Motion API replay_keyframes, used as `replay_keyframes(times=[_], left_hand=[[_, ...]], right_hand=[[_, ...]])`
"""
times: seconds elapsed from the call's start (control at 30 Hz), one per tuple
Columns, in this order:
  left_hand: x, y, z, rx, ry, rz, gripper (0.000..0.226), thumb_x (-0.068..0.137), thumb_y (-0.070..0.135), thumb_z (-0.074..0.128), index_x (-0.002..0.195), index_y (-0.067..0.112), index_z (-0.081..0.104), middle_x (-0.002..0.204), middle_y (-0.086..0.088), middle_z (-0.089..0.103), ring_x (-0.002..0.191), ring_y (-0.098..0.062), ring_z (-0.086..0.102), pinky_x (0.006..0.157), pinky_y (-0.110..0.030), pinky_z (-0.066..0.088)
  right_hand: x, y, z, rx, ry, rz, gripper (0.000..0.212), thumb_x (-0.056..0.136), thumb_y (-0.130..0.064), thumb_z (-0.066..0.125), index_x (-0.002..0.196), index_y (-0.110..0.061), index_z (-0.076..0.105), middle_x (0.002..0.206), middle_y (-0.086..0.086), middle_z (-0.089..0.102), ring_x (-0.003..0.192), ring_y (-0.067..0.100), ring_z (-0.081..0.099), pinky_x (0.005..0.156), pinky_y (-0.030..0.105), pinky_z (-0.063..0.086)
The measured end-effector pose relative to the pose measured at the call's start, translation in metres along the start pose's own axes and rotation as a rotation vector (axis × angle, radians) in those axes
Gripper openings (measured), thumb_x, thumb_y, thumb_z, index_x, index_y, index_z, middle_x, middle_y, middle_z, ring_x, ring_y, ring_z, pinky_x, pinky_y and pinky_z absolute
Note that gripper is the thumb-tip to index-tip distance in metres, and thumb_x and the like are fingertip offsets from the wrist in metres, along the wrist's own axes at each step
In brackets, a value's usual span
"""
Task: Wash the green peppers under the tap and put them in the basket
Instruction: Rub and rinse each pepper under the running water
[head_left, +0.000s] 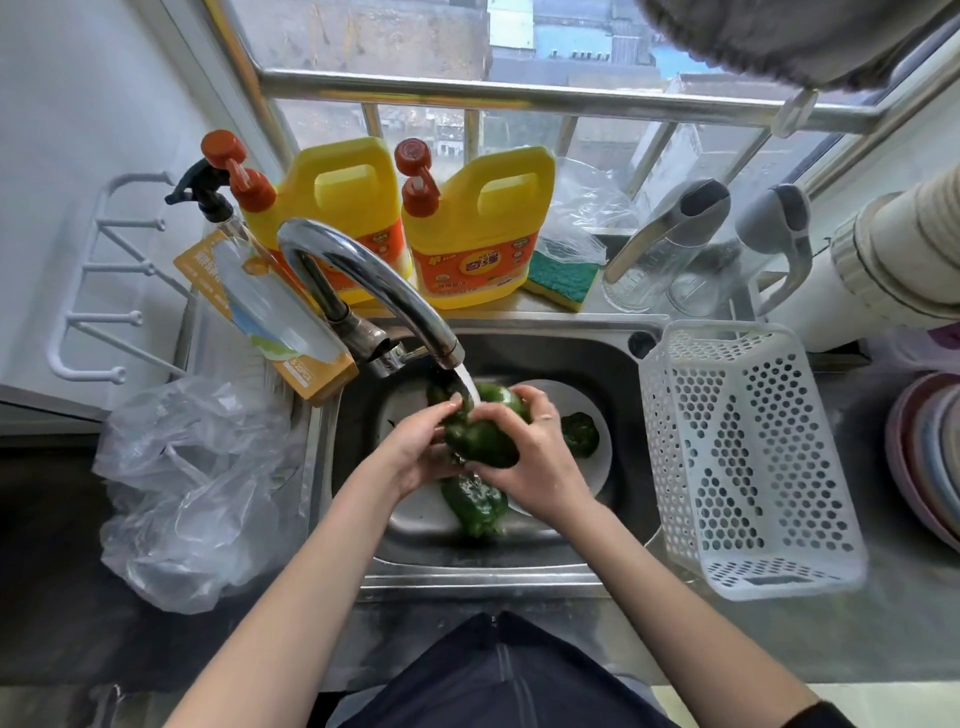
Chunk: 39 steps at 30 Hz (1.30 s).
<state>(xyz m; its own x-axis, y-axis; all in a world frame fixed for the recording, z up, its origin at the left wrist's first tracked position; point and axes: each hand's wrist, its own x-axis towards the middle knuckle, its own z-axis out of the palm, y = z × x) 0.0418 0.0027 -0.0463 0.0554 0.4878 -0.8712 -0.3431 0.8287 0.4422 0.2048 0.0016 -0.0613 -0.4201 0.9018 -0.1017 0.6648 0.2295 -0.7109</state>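
Water runs from the chrome tap (374, 291) onto a dark green pepper (480, 439) that I hold over the steel sink (587, 358). My left hand (415, 447) grips its left side and my right hand (524, 452) wraps its right side and top. A second green pepper (475, 506) lies in the sink below my hands. A third green pepper (581, 432) rests on a white plate (597, 467) in the sink, right of my hands. The white perforated basket (737, 457) stands on the counter right of the sink, with nothing visible inside.
Two yellow detergent jugs (478, 234) and a spray bottle (208, 197) stand behind the tap, beside a green-yellow sponge (561, 278). A crumpled clear plastic bag (187, 483) lies left of the sink. Stacked bowls (930, 457) sit at the far right.
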Motion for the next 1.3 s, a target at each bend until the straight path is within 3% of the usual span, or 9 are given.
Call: replay_keyframes(times=[0.13, 0.3, 0.43, 0.63, 0.97, 1.07, 1.13, 1.23, 1.3], left_hand=[[0.008, 0.014, 0.02, -0.04, -0.049, 0.117, 0.023, 0.099, 0.026, 0.044, 0.098, 0.021, 0.066, 0.082, 0.001, 0.068, 0.063, -0.011, 0.064, 0.056, -0.027, 0.051], [0.027, 0.03, 0.055, 0.034, 0.022, 0.179, 0.022, 0.099, 0.019, 0.048, 0.08, 0.012, 0.059, 0.076, -0.004, 0.058, 0.062, -0.011, 0.058, 0.048, -0.019, 0.048], [0.037, 0.034, 0.052, 0.321, 0.136, 0.192, 0.041, 0.098, 0.032, 0.049, 0.062, 0.013, 0.047, 0.039, 0.005, 0.038, 0.028, -0.006, 0.031, 0.033, -0.015, 0.021], [0.05, 0.021, 0.021, 0.324, 0.21, 0.168, 0.039, 0.096, 0.032, 0.052, 0.061, 0.016, 0.042, 0.036, 0.008, 0.031, 0.025, -0.003, 0.023, 0.031, -0.011, 0.014], [0.064, 0.002, 0.012, 0.553, 0.146, 0.091, 0.018, 0.095, 0.025, 0.05, 0.083, 0.012, 0.054, 0.056, 0.002, 0.038, 0.042, -0.008, 0.031, 0.034, -0.015, 0.02], [0.063, -0.001, 0.016, 0.544, 0.117, 0.056, 0.021, 0.096, 0.024, 0.05, 0.078, 0.014, 0.056, 0.058, 0.002, 0.042, 0.044, -0.009, 0.033, 0.038, -0.015, 0.021], [0.065, -0.003, 0.02, 0.571, 0.123, 0.055, 0.022, 0.095, 0.022, 0.05, 0.074, 0.016, 0.055, 0.059, 0.001, 0.045, 0.044, -0.01, 0.036, 0.04, -0.016, 0.022], [0.07, -0.009, 0.026, 0.714, 0.141, 0.083, 0.016, 0.091, 0.023, 0.052, 0.076, 0.017, 0.052, 0.061, 0.001, 0.054, 0.042, -0.011, 0.047, 0.041, -0.018, 0.027], [0.07, -0.014, 0.028, 0.789, 0.121, 0.099, 0.017, 0.092, 0.028, 0.052, 0.079, 0.018, 0.051, 0.063, 0.003, 0.058, 0.043, -0.01, 0.053, 0.042, -0.019, 0.031]], right_hand=[[-0.015, 0.029, -0.002, -0.206, 0.271, -0.169, 0.042, 0.076, -0.043, 0.065, 0.115, -0.035, 0.053, 0.133, 0.012, 0.034, 0.121, 0.031, 0.037, 0.102, 0.052, 0.039], [-0.008, 0.049, -0.001, -0.022, 0.516, 0.222, 0.054, 0.071, -0.024, 0.082, 0.11, -0.031, 0.046, 0.137, 0.018, 0.031, 0.125, 0.036, 0.037, 0.101, 0.038, 0.038], [0.037, 0.08, 0.002, -0.404, 0.204, 0.097, 0.067, 0.067, -0.018, 0.082, 0.119, -0.032, 0.043, 0.137, 0.025, 0.038, 0.124, 0.044, 0.039, 0.103, 0.063, 0.033], [0.067, 0.099, 0.032, -1.045, -0.459, -0.172, 0.066, 0.096, -0.011, 0.041, 0.152, -0.022, 0.008, 0.155, 0.012, 0.016, 0.145, 0.027, 0.011, 0.117, 0.051, 0.006], [0.068, 0.114, 0.049, -0.722, -0.374, 0.102, 0.083, 0.084, -0.005, 0.056, 0.152, -0.027, 0.014, 0.161, 0.003, 0.008, 0.149, 0.024, 0.002, 0.114, 0.059, 0.004], [0.042, 0.112, 0.056, -0.655, -0.256, 0.006, 0.074, 0.067, -0.013, 0.067, 0.138, -0.022, 0.046, 0.143, 0.007, 0.047, 0.133, 0.029, 0.044, 0.107, 0.055, 0.03], [0.011, 0.12, 0.067, -0.644, -0.317, -0.052, 0.064, 0.059, -0.033, 0.072, 0.121, -0.024, 0.06, 0.114, 0.004, 0.063, 0.103, 0.026, 0.063, 0.082, 0.038, 0.05], [-0.009, 0.133, 0.075, -0.659, -0.528, 0.119, 0.082, 0.046, -0.053, 0.079, 0.121, -0.026, 0.061, 0.113, 0.007, 0.063, 0.101, 0.027, 0.064, 0.078, 0.037, 0.051], [0.002, 0.138, 0.075, -0.733, -0.491, 0.106, 0.08, 0.065, -0.039, 0.077, 0.137, -0.023, 0.047, 0.131, 0.013, 0.053, 0.117, 0.032, 0.054, 0.091, 0.042, 0.044]])
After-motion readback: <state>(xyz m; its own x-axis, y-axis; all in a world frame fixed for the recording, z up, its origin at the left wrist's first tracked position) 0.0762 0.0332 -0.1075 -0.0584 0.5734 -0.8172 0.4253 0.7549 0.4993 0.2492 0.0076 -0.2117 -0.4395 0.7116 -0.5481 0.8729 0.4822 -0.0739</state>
